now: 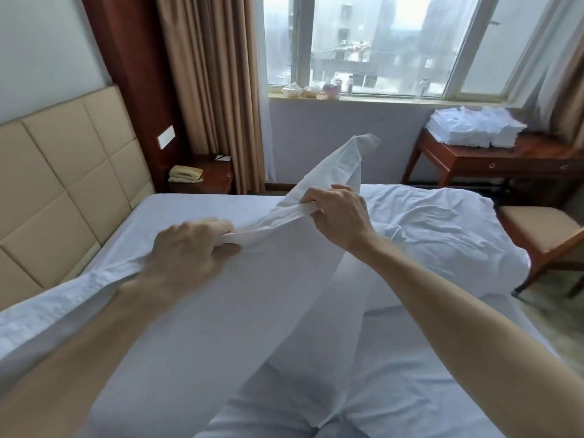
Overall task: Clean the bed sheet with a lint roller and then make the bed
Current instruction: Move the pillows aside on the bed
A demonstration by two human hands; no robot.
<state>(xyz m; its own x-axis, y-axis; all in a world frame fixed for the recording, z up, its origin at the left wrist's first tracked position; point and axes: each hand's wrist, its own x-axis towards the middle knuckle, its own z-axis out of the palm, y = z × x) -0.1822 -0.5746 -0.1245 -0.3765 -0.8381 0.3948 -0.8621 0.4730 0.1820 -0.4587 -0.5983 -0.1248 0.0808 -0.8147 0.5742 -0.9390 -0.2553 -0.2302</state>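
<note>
Arms extended forward, right hand (339,216) and, seemingly, the blurred left hand (186,248) clench white cloth (252,311).

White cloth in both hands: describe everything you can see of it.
The white cloth looks like thin, plain woven cotton with a stitched hem along its top edge. The left hand and right hand grip that hem, holding it above the bed sheet. One corner sticks up; the rest hangs in folds.

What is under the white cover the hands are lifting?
The bed sheet shows around the cover, which the left hand and right hand grip; the area directly beneath is hidden.
</note>
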